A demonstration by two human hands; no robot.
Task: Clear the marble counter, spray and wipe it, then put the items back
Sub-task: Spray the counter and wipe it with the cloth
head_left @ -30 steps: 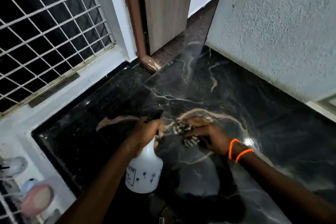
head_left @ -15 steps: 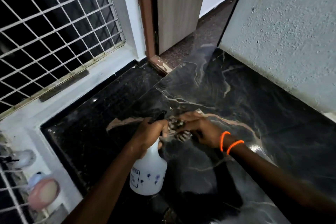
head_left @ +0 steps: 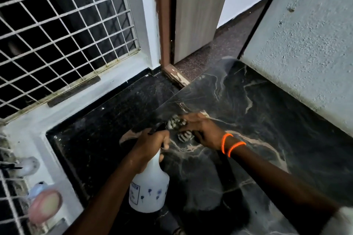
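A white spray bottle (head_left: 149,191) with a black trigger head hangs over the black marble counter (head_left: 257,112). My left hand (head_left: 150,144) grips its neck, and the nozzle points away toward the far corner. Just to the right, my right hand (head_left: 202,129) holds a crumpled black-and-white striped cloth (head_left: 176,123) down on the marble. Two orange bands circle that wrist. The two hands are almost touching. Pale veins run across the glossy stone.
A rough grey wall (head_left: 305,53) borders the counter on the right. A barred window (head_left: 63,30) stands at left above a white sill. A wooden door (head_left: 198,11) and brown frame lie ahead. Blurred bottles (head_left: 44,206) sit at lower left.
My right hand and the cloth have slid away from me toward the far left of the marble. My left hand has kept the bottle beside it. The camera has tilted.
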